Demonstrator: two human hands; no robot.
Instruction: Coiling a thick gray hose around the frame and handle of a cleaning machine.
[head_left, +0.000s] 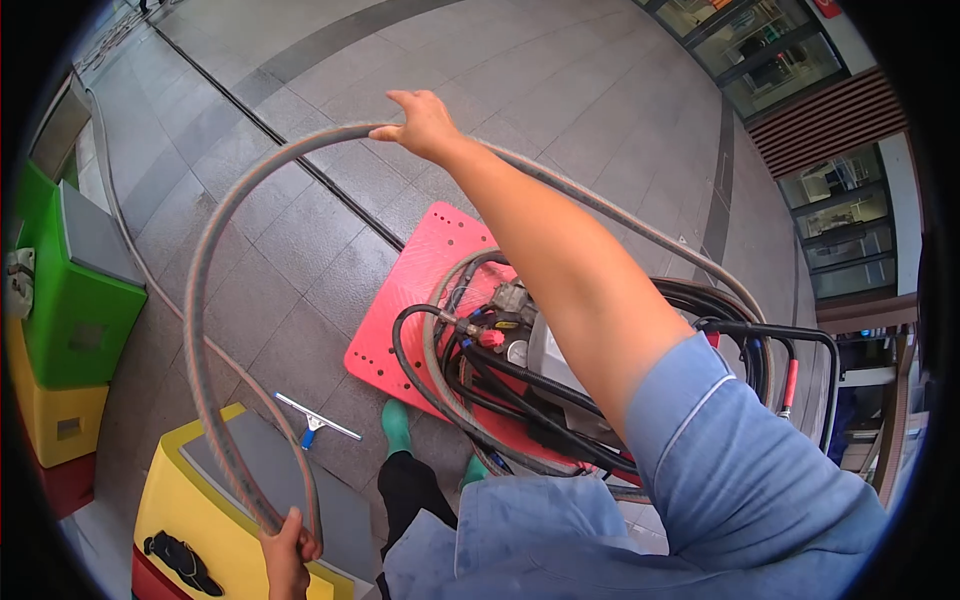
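Note:
My left hand (288, 553), low in the view, grips a grey hose (201, 300) with orange stripes. From there the hose rises in a wide loop to my right hand (424, 124), which holds it far forward with the thumb along it and a finger stretched out. Beyond that hand it runs right and down to hose coils beside a pump machine (551, 352), partly hidden by my right arm. The machine rests on a red platform trolley (397, 315), with black hoses (517, 371) looped around it. Another stretch of hose leads from my left hand across the paving.
A squeegee (316, 417) lies on the tiles near my green boot (396, 427). At left stand a yellow block seat (187, 495) with a dark item (184, 562) and a green one (90, 300). A drain slot (330, 184) crosses the paving. A black handle (829, 375) rises right.

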